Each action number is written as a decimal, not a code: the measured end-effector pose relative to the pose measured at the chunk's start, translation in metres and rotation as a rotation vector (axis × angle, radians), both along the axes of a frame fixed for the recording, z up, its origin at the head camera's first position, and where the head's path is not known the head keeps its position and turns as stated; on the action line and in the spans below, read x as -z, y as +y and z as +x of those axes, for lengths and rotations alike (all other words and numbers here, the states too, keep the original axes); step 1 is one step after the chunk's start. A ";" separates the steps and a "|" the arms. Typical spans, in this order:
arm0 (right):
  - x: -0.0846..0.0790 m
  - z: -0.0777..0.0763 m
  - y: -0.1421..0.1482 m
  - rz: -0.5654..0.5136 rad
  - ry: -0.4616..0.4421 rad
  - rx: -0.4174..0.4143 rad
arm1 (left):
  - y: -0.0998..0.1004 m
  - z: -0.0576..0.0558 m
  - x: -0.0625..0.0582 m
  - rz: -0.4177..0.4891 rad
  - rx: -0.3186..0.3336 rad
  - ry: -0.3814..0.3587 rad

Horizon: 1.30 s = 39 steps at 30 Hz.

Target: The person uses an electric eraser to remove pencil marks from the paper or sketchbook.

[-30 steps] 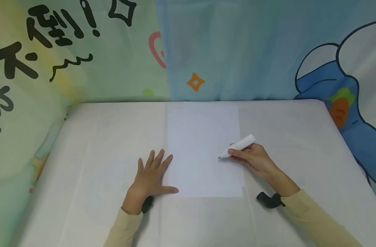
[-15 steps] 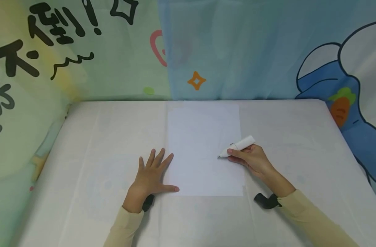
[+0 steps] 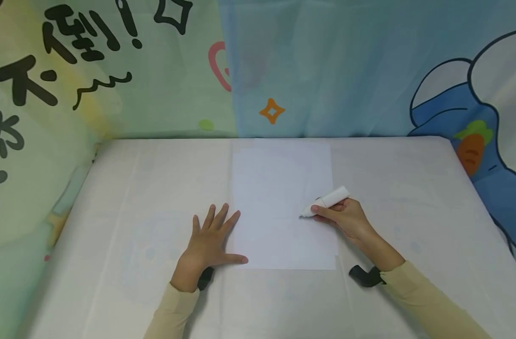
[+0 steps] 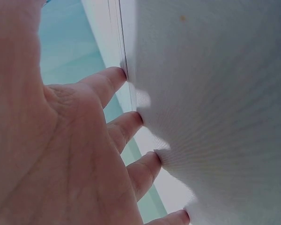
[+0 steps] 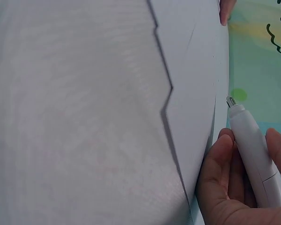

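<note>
A white sheet of paper point(image 3: 279, 183) lies flat on the white-covered table. My left hand point(image 3: 207, 247) rests on its left edge with fingers straight and spread. The thumb and index fingertip touch the paper, while the other fingers lie beside it. In the left wrist view, the fingertips point(image 4: 116, 74) press on the white surface. My right hand point(image 3: 347, 219) holds a thick white pen-shaped tool point(image 3: 331, 197) between thumb and fingers, over the paper's right side. Its small metal tip point(image 5: 231, 101) points left, at or just above the paper; contact cannot be told. No mark shows.
The white table cover point(image 3: 156, 188) has faint creases and extends around the paper. Behind it hangs a printed cloth point(image 3: 325, 70) with cartoon figures and black lettering. Dark wrist-camera mounts point(image 3: 365, 276) sit at both wrists, by the sleeves.
The whole head view shifts slightly. My left hand stays in place on the paper. My right hand keeps holding the white tool, with its tip almost where it was.
</note>
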State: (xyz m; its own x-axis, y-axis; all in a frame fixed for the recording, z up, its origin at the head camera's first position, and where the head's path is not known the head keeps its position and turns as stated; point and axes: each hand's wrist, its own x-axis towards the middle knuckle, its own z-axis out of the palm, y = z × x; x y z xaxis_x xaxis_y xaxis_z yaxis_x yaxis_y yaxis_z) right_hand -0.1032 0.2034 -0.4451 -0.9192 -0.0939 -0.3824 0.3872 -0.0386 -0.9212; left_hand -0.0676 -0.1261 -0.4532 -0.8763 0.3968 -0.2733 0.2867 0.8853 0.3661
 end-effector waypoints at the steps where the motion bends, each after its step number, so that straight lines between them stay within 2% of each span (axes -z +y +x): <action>1: 0.000 0.000 0.000 0.005 0.003 0.001 | 0.000 0.000 0.000 -0.001 0.000 -0.001; 16: 0.001 0.000 -0.004 0.077 0.022 -0.001 | -0.001 0.000 0.003 -0.005 0.001 0.001; 32: 0.001 0.001 -0.004 0.301 0.036 -0.047 | -0.001 -0.001 0.003 -0.012 0.005 0.004; 39: 0.002 0.000 -0.005 0.356 0.046 -0.054 | -0.001 -0.001 0.002 -0.007 0.002 0.006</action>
